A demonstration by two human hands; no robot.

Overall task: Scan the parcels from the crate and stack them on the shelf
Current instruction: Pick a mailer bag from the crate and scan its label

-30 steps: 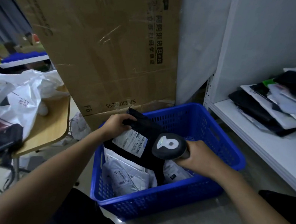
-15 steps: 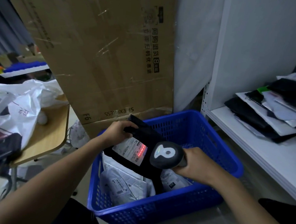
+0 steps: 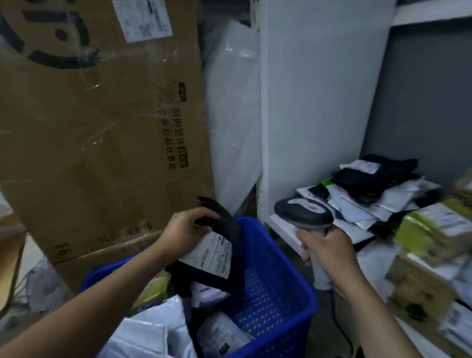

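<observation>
Your left hand [image 3: 188,231] is closed on the upper edge of a black poly-mailer parcel [image 3: 221,254], pinching the film just above its white shipping label [image 3: 211,254]; the parcel hangs tilted above the blue plastic crate [image 3: 279,302], clear of the white and grey mailers [image 3: 145,337] left inside. Your right hand [image 3: 327,249] is wrapped around the grip of the handheld barcode scanner [image 3: 303,213], whose head points away from the label, toward the white shelf [image 3: 284,229].

The parcel sags and folds under its own weight, which suggests soft, light contents in slick film. A pinch at one edge will likely let it swing or slip, so take hold across a broad fold or support it from beneath when you carry it. It should lie flat readily on the stack of mailers [image 3: 368,193] already on the shelf, beside the green-and-brown boxes [image 3: 432,234]; that pile looks loose and may slide if loaded off-centre.
</observation>
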